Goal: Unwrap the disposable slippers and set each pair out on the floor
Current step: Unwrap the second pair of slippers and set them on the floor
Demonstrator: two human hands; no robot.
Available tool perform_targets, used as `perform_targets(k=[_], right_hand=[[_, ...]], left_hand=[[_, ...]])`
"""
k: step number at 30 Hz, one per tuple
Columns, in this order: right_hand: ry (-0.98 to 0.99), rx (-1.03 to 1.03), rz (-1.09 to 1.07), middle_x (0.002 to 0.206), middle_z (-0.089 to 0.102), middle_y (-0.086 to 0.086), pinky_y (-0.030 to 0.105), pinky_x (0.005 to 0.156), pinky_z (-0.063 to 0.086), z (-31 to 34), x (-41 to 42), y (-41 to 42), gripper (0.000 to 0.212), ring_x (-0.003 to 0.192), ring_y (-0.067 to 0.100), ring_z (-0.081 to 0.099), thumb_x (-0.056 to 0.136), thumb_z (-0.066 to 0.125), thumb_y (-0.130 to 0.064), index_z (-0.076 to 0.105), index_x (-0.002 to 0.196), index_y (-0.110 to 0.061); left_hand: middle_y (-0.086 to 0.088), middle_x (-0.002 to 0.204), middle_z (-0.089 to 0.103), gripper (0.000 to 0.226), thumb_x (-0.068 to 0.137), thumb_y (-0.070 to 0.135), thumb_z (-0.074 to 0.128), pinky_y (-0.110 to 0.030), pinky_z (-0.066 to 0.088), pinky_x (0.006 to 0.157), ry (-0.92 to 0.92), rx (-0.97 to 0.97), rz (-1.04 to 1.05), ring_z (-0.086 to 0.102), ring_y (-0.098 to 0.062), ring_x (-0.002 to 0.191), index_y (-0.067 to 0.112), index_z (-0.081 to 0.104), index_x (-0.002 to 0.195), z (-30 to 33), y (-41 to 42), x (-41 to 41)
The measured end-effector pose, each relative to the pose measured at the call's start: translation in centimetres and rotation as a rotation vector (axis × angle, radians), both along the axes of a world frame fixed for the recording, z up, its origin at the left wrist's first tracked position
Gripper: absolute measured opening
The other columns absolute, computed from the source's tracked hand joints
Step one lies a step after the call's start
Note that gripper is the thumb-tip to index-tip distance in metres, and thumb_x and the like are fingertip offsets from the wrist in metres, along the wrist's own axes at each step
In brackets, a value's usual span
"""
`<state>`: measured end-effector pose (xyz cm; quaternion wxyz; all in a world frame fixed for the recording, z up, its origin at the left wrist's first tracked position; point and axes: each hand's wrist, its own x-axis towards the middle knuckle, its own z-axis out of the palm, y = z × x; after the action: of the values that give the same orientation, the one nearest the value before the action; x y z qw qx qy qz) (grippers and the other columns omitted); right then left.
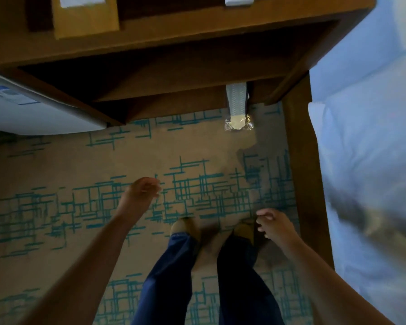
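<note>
floor: patterned carpet [56,174] | wooden table [197,26] | left hand [140,193], right hand [275,227]: both loosely curled, empty

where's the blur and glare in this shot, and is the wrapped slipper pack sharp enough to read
Head view: dim and warm, with wide-angle bending of the nightstand edges; motion smear over the bed at lower right; both hands slightly soft; glare on the crinkled wrapper end of the slipper pack, so no print is legible.

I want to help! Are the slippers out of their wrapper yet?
Not yet. One wrapped slipper pack still leans against the wooden nightstand, its plastic intact. The left hand and right hand are both empty above the carpet. No unwrapped pairs lie there, so picking up, unwrapping and setting out all remain.
</note>
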<state>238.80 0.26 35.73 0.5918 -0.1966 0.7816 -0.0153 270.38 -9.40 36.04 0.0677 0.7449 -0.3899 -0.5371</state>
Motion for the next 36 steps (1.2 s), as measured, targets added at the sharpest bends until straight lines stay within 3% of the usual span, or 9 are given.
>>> perform_targets(k=[3,6,8,11,16,19,23,26,36], right_hand=[[0.011,-0.062,0.003,0.113,0.061,0.011,0.034,0.085,0.049,-7.3,-1.5,-3.4,0.030,0.095,0.023,0.062,0.095,0.041,-0.016,0.058,0.117,-0.004],[0.010,-0.144,-0.008,0.114,0.055,0.018,0.018,0.066,0.048,-14.7,-2.8,-6.5,0.027,0.108,0.031,0.056,0.095,0.040,-0.004,0.054,0.113,0.011],[0.038,-0.191,0.053,0.115,0.053,0.017,0.026,0.071,0.046,-18.9,-3.2,-8.3,0.024,0.117,0.040,0.049,0.096,0.038,0.000,0.055,0.111,0.008],[0.147,-0.256,0.170,0.131,0.053,0.020,0.036,0.090,0.043,-24.3,-3.3,-10.3,0.032,0.118,0.035,0.051,0.096,0.040,-0.010,0.052,0.124,0.000],[0.384,-0.443,0.401,0.123,0.055,0.020,0.037,0.084,0.045,-32.6,-3.9,-12.4,0.041,0.104,0.036,0.056,0.089,0.052,-0.016,0.049,0.130,-0.014],[0.498,-0.511,0.461,0.136,0.040,0.013,0.039,0.098,0.040,-36.7,-4.4,-14.4,0.049,0.121,0.032,0.042,0.087,0.054,-0.020,0.041,0.134,-0.022],[0.721,-0.788,0.681,0.139,0.042,0.011,0.043,0.099,0.039,-40.3,-5.8,-17.6,0.056,0.123,0.032,0.040,0.081,0.061,-0.019,0.043,0.134,-0.019],[0.781,-0.933,0.762,0.138,0.045,0.014,0.048,0.096,0.041,-41.5,-6.6,-19.8,0.060,0.123,0.032,0.044,0.076,0.067,-0.017,0.046,0.133,-0.017],[0.982,-0.965,1.135,0.139,0.048,0.013,0.045,0.098,0.039,-42.3,-7.7,-24.8,0.059,0.126,0.033,0.046,0.075,0.065,-0.014,0.047,0.132,-0.016]], left_hand=[[-0.001,0.079,0.069,0.014,0.069,0.033,0.052,-0.035,0.047,0.073,0.000,-0.011,-0.050,0.067,-0.027,0.082,0.032,0.061,0.079,-7.3,-1.4,-2.0],[-0.019,0.093,0.069,0.006,0.077,0.020,0.057,-0.047,0.051,0.086,-0.016,-0.071,-0.123,0.066,-0.035,0.090,0.024,0.060,0.082,-15.5,-3.3,-4.3],[-0.020,0.095,0.068,0.012,0.079,0.018,0.057,-0.038,0.050,0.083,-0.067,-0.162,-0.166,0.064,-0.030,0.085,0.016,0.063,0.089,-20.2,-4.4,-5.8],[-0.017,0.091,0.063,0.028,0.077,0.015,0.057,-0.027,0.042,0.076,-0.114,-0.310,-0.235,0.059,-0.027,0.082,0.000,0.063,0.100,-26.2,-5.5,-7.9],[-0.017,0.125,0.052,0.047,0.080,0.015,0.061,-0.048,0.046,0.095,-0.294,-0.457,-0.397,0.053,-0.036,0.111,0.010,0.049,0.126,-34.3,-6.7,-10.0],[-0.010,0.137,0.045,0.064,0.074,0.028,0.064,-0.049,0.043,0.099,-0.421,-0.546,-0.485,0.046,-0.033,0.122,0.018,0.041,0.133,-39.0,-7.3,-10.7],[-0.011,0.153,0.026,0.080,0.072,0.046,0.061,-0.052,0.022,0.113,-0.550,-0.543,-0.625,0.021,-0.029,0.142,0.022,0.030,0.142,-45.1,-7.6,-11.3],[-0.008,0.158,0.010,0.082,0.076,0.058,0.039,-0.055,0.005,0.115,-0.610,-0.594,-0.683,0.003,-0.025,0.146,0.028,0.012,0.147,-47.8,-7.4,-11.2],[-0.002,0.159,-0.004,0.084,0.074,0.066,0.025,-0.056,0.003,0.116,-0.641,-0.580,-0.700,-0.009,-0.022,0.145,0.036,-0.008,0.144,-48.6,-7.8,-11.4]])
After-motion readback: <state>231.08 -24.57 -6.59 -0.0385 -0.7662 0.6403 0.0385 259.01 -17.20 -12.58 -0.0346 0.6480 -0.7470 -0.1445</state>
